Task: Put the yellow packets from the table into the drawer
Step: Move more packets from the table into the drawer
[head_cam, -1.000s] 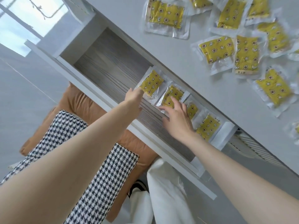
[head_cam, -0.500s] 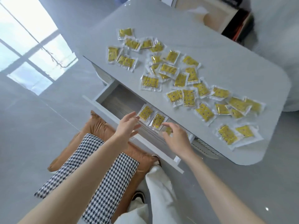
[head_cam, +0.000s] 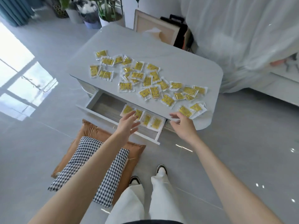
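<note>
Packets [head_cam: 126,86] litter the table [head_cam: 145,44]; four lie in the open drawer [head_cam: 105,102]. Left hand [head_cam: 127,123] hovers over them, right hand [head_cam: 182,126] at the table edge, both empty, fingers relaxed

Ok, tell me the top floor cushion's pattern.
Black-and-white houndstooth cushion, seen best in the head view.

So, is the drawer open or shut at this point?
Open. The drawer is pulled out from under the table top; four yellow packets lie in a row at its right end, and its left part is bare.
</note>
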### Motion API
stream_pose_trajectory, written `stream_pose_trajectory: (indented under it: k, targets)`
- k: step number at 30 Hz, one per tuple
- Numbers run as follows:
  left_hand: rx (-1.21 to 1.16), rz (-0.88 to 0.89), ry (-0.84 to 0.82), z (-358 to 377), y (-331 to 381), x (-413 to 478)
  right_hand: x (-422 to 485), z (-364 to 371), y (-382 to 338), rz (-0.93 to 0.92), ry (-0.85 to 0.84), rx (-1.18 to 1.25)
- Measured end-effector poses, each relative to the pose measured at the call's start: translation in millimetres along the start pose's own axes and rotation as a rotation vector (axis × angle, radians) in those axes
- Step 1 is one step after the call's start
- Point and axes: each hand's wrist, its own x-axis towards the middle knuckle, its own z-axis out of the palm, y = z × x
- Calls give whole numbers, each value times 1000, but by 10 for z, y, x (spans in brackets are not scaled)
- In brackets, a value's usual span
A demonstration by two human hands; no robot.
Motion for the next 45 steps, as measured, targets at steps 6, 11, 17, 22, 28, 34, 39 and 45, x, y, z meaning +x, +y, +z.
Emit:
stream_pose_trajectory:
  k: [6,11,17,22,28,34,39,45]
  targets:
    - [28,27,-47,474,52,-299,-322,-588,376,68,53,-3]
    - [74,55,-82,1196,92,-431,-407,-1181,824,84,87,16]
    - [78,95,-121,2360,79,-487,-387,-2116,1452,85,94,31]
    - [17,81,-109,3246,114,-550,-289,-2914,1859,71,104,3]
    - [27,92,-123,3843,255,-430,48,-3478,2111,64,84,11]
    - [37,94,-67,4121,497,97,813,-3727,2156,29,0,-25]
    - [-46,34,5,4281,706,747,1688,-3833,2102,-17,-122,-131]
    - [-124,-47,106,4417,977,1357,2646,-3967,1872,-116,-256,-247]
